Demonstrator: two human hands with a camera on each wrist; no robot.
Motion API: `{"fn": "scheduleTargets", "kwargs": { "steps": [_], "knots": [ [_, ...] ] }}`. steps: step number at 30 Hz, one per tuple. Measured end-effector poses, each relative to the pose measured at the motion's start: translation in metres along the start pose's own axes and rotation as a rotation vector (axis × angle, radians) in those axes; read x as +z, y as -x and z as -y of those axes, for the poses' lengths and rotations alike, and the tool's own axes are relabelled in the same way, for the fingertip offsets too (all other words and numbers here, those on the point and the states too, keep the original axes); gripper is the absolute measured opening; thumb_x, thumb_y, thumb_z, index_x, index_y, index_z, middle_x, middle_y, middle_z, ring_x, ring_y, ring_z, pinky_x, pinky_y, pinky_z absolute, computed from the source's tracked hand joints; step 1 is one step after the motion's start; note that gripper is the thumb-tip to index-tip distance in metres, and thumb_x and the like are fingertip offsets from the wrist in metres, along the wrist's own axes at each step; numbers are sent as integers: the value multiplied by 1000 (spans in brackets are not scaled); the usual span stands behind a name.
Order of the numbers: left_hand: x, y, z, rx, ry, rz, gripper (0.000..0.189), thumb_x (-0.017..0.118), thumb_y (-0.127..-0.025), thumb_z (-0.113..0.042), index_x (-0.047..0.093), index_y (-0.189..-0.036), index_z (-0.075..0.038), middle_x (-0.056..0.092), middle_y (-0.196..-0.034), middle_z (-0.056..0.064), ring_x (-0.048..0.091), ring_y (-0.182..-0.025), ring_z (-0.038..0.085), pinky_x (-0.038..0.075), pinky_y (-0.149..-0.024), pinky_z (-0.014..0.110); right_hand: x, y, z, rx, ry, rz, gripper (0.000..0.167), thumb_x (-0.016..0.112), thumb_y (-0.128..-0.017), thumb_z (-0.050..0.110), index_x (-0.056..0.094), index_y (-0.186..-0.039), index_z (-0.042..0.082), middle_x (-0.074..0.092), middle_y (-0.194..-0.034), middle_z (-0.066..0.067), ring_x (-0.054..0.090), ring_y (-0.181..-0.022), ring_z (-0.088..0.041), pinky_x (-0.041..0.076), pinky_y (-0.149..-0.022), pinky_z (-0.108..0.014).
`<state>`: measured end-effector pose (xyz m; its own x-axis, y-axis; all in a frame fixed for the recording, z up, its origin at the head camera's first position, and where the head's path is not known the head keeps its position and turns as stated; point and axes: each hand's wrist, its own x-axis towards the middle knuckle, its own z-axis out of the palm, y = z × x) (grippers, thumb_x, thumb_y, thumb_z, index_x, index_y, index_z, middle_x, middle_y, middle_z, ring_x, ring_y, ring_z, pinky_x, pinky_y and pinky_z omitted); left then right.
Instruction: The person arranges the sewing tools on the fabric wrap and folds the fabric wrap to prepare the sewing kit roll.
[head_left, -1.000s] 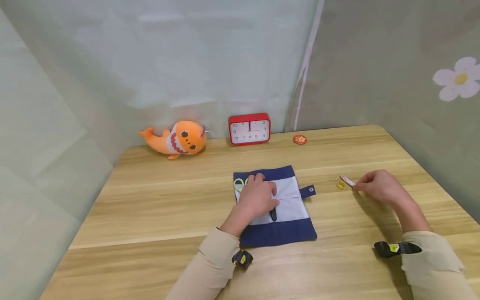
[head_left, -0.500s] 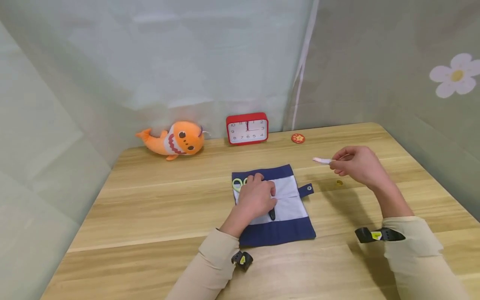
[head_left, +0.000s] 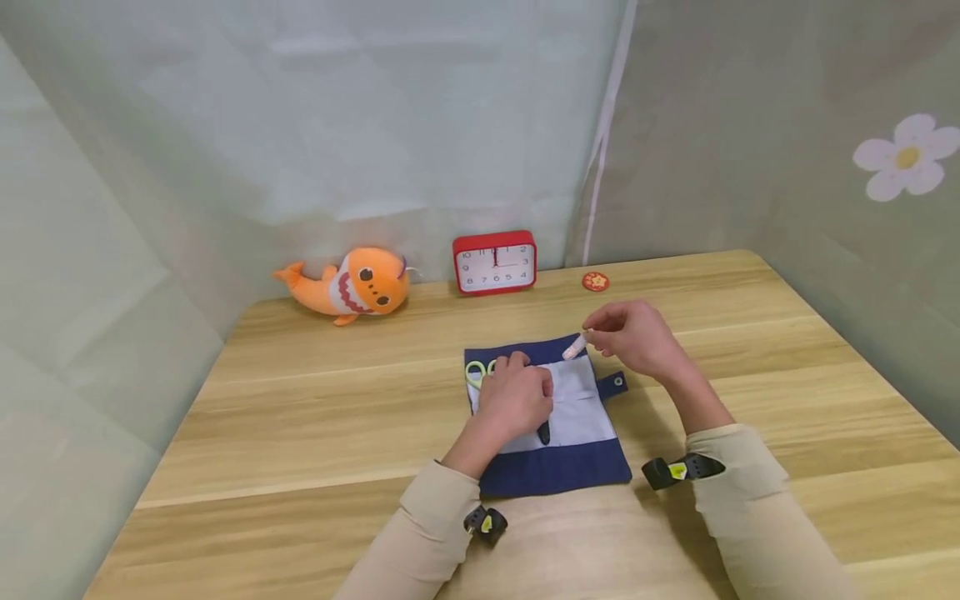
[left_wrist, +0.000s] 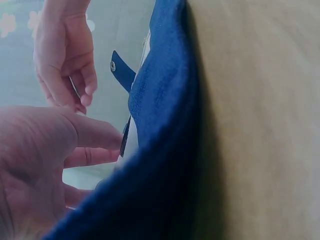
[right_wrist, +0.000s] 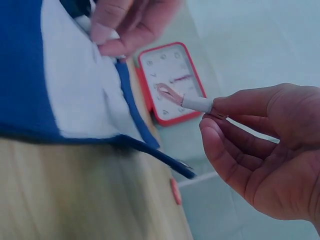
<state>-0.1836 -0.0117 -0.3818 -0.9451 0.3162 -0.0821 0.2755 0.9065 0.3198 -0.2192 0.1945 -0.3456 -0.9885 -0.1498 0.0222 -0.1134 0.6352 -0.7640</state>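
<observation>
A navy cloth tool roll (head_left: pixel 555 469) with a pale lining lies spread on the table. Over its middle, my left hand (head_left: pixel 513 398) pinches the pale lining (right_wrist: pixel 75 85) at a pocket edge. Light-green scissor handles (head_left: pixel 477 362) stick out by that hand, and a black slim thing (head_left: pixel 543 433) shows beneath it, mostly covered. My right hand (head_left: pixel 637 337) holds a small pink bundle (head_left: pixel 574 347) between thumb and fingertips, above the roll's far right corner. Close up, the bundle (right_wrist: pixel 197 103) looks like looped pink thread with a white band round it.
Along the table's back stand an orange plush shark (head_left: pixel 352 283) and a red clock (head_left: pixel 495 264); a round red badge (head_left: pixel 596 282) lies right of them. The roll's snap strap (head_left: pixel 612 384) reaches out to the right.
My right hand has lifted the pink bundle off the table and carried it left to the roll, tilting it downward. The yellow ring is now hidden behind my right arm. My left hand stays on the roll.
</observation>
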Motion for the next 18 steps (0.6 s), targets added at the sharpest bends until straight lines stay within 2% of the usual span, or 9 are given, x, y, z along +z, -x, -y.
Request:
{"fn": "scheduleTargets", "kwargs": {
  "steps": [6,12,18],
  "knots": [
    [2,0,0,-7,8,0,11,71,-97,-25,73,-86,-23,62,-138,15,51,-128,36,52,-94,56,16,-1,-2,-4,6,43,25,70,-98,7,75,-122,0,75,-111,-19,70,-85,-25,59,-74,-31],
    [2,-1,0,-10,8,-4,14,71,-98,-25,71,-85,-22,62,-138,16,51,-129,36,52,-96,57,24,-4,-5,-6,-21,88,20,70,-98,5,74,-116,-1,74,-103,-17,68,-77,-21,55,-69,-29],
    [2,-1,-1,1,2,-18,13,69,-101,-27,74,-92,-21,62,-137,16,51,-128,36,53,-95,57,28,-5,-7,-9,-32,106,14,71,-97,3,73,-110,-1,73,-97,-15,66,-74,-20,53,-67,-29]
  ]
}}
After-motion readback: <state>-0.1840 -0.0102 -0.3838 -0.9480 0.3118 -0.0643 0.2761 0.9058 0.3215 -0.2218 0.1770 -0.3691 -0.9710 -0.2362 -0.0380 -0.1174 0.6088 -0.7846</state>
